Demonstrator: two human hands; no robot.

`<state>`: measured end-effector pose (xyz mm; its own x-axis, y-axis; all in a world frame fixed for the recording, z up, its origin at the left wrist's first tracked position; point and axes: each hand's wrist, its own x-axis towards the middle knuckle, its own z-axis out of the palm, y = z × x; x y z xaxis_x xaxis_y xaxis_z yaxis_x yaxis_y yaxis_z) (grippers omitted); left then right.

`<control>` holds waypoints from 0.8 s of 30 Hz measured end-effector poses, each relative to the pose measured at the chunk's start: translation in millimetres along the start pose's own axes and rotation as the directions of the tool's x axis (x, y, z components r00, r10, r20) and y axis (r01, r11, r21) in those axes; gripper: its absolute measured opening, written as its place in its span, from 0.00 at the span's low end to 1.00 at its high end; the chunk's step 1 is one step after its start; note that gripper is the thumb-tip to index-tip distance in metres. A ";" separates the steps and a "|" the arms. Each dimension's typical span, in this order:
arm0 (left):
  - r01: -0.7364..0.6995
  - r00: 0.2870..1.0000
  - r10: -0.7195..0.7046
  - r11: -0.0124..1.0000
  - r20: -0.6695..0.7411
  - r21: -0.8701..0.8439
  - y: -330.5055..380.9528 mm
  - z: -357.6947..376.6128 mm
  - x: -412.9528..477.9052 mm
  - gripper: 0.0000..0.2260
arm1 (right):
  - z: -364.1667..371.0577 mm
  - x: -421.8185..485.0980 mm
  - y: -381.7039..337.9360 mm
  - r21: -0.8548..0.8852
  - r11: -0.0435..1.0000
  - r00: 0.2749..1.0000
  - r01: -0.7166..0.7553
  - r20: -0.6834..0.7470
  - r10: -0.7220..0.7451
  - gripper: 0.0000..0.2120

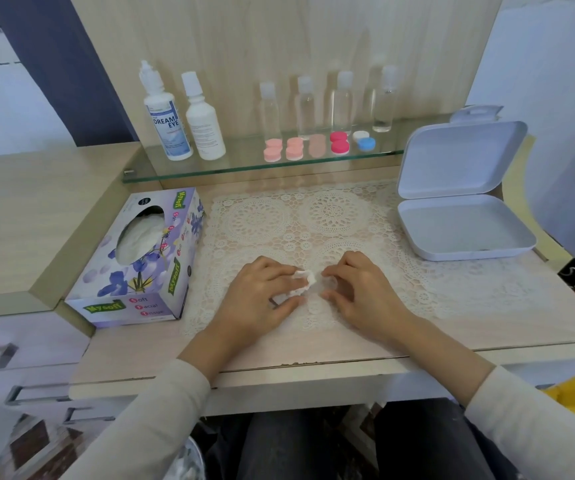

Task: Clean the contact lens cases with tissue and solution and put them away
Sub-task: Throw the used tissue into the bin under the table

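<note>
Left hand: the left hand (265, 292) rests on the lace mat (331, 216), fingers curled round a crumpled tissue wad (305, 280) that pokes out at the fingertips.
Right hand: the right hand (355, 292) lies just beside it at 3 o'clock. Its fingers are bent, with thumb and forefinger close about a small pale piece (330, 283). I cannot tell whether this is a case part or more tissue, nor whether it is truly gripped.
Tissue box: the tissue box (140, 258) sits at 9 o'clock, near the left hand, with a sheet showing in its slot.
White box: the white box (466, 226) is at 2 o'clock, well apart, with its lid standing open. No case shows in its tray.
Glass shelf: the glass shelf (244, 169) is at 12 o'clock, raised behind the mat.
Lens cases: the lens cases (339, 143) stand in a row on the shelf. Three are pink pairs, one is magenta and one is blue and white, all with caps on.
Solution bottles: the solution bottles (166, 116) are two white ones at 11 o'clock, on the shelf's left end, both capped.
Clear bottles: four clear bottles (343, 102) stand behind the cases.
Progress: this looks like an early stage. Tissue is in hand and wiping may be under way on one small piece. The row on the shelf appears untouched, the solution is unopened and nothing has been stowed. Most of the cleaning and all of the putting away seem to remain.
</note>
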<state>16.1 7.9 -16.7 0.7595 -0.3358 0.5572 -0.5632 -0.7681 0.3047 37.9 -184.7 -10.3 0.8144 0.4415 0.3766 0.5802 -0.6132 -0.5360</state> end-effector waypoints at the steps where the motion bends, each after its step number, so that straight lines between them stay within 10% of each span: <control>1: -0.014 1.000 0.014 1.000 0.015 0.007 -1.7 0.0 0.5 0.11 | 0.1 -0.1 -0.1 -0.002 1.000 1.000 0.006 0.002 -0.006 0.13; 24: -0.024 1.000 0.024 0.998 -0.010 0.056 -0.1 2.3 0.4 0.07 | 3.6 -1.9 1.5 0.007 0.998 0.997 0.068 -0.034 -0.068 0.11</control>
<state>17.2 6.6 -18.3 0.7423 -0.3489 0.5721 -0.5617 -0.7895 0.2474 37.2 -184.1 -14.5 0.7728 0.4595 0.4377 0.6344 -0.5769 -0.5146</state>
